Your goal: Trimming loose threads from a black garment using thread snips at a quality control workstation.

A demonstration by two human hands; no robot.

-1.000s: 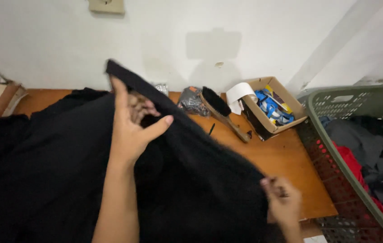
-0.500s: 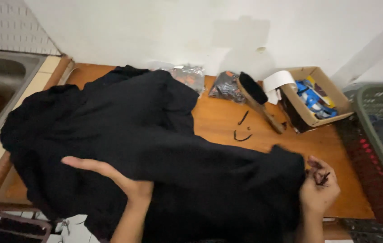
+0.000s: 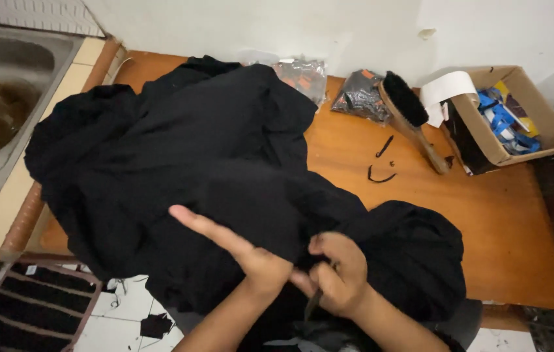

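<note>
Black garment (image 3: 212, 169) lies bunched across the wooden table (image 3: 505, 221), hem overhanging the near edge. Right hand (image 3: 339, 274) is closed, pinching fabric with a thin dark tool. Left hand (image 3: 251, 254), flat and open, presses cloth just beside it. Risk: the tool snags or nicks fabric; the overhang drags the garment off.

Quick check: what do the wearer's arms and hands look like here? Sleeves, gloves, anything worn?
Both forearms are bare as far as the frame shows, with no sleeves in view. The left hand and right hand wear no gloves. No rings, watch or bands can be made out on either hand or wrist. No markings or cables.
</note>
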